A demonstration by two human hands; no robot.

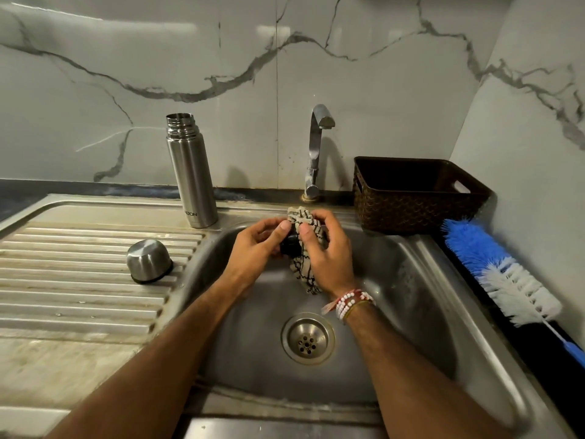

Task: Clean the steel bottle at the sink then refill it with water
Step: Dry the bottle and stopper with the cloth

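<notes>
The steel bottle (191, 172) stands upright and uncapped on the sink ledge, left of the tap (316, 147). Its steel cup lid (148, 261) lies upside down on the ribbed drainboard (79, 280). Over the sink basin (395, 296), my left hand (256, 248) grips a small black stopper (289, 245), mostly hidden between my fingers. My right hand (326, 251) holds a beige cloth with black lines (305, 274) against the stopper; the cloth's end hangs down into the basin.
A dark brown woven basket (414, 198) sits on the ledge right of the tap. A blue and white bottle brush (497, 274) lies on the dark counter along the right wall. The drain (307, 339) is in the basin's middle. No water runs from the tap.
</notes>
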